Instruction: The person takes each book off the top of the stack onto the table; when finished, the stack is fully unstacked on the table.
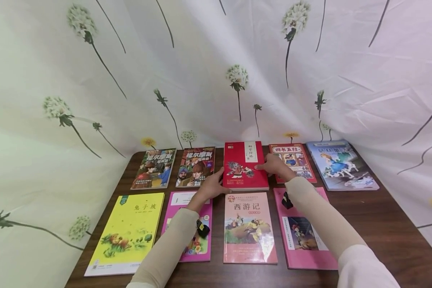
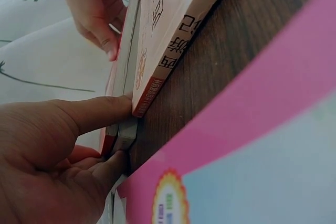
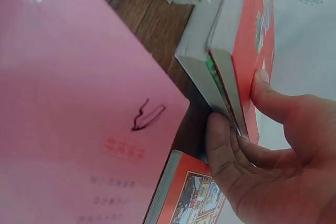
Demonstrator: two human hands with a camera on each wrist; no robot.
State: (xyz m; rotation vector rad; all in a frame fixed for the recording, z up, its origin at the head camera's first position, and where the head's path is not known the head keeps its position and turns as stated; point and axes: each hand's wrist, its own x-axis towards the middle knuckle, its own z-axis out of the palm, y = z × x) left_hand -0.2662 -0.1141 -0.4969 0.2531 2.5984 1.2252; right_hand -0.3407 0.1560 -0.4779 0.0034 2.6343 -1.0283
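Note:
A red book (image 1: 239, 154) lies in the middle of the back row, on top of another thick book (image 3: 199, 72) whose cover is mostly hidden. At the stack's near left corner, my left hand (image 1: 211, 185) holds it, thumb along the near edge and fingers against the left side. My right hand (image 1: 277, 166) grips the right side, with the thumb on the red cover and the fingers at the page edges below. Just in front lies a peach-coloured book (image 1: 250, 252), close to the left thumb in the left wrist view.
Two comic-style detective books (image 1: 153, 170) lie back left; a red picture-covered book (image 1: 291, 160) and a blue book (image 1: 340, 164) lie back right. A yellow book (image 1: 129, 224) and two pink books (image 1: 311, 260) fill the front row on the brown table (image 1: 378, 236). Behind hangs a dandelion-print cloth (image 1: 201, 80).

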